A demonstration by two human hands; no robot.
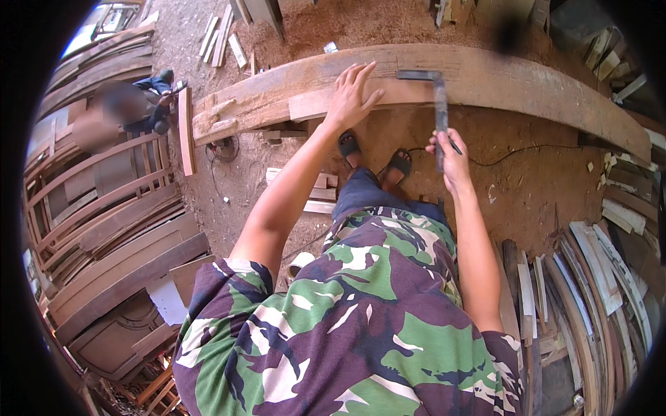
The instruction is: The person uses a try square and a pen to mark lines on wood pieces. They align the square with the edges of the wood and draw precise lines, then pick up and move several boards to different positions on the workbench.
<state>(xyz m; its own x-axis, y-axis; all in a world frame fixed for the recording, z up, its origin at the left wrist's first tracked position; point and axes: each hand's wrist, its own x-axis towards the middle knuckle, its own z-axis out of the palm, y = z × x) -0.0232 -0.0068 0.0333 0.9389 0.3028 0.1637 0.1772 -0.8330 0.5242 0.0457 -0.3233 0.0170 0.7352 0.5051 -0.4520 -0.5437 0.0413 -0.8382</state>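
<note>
My left hand [351, 98] rests with fingers spread on a lighter wooden board [309, 105], which lies along the near edge of a long, thick timber plank [527, 82]. In my right hand [454, 158] is a metal carpenter's square [440, 104], gripped by its long leg. Its short leg reaches left over the plank, to the right of my left hand. A thin dark stick, perhaps a pencil, pokes out by my right thumb; its kind is unclear.
At the left, another person [132, 104] is beside a narrow upright board [186, 130]. Wooden panels and frames [104, 194] are stacked there. Long wood strips [590, 291] lie at the lower right. A dark cable [517, 158] crosses the dirt floor, and offcuts [320, 194] lie near my feet.
</note>
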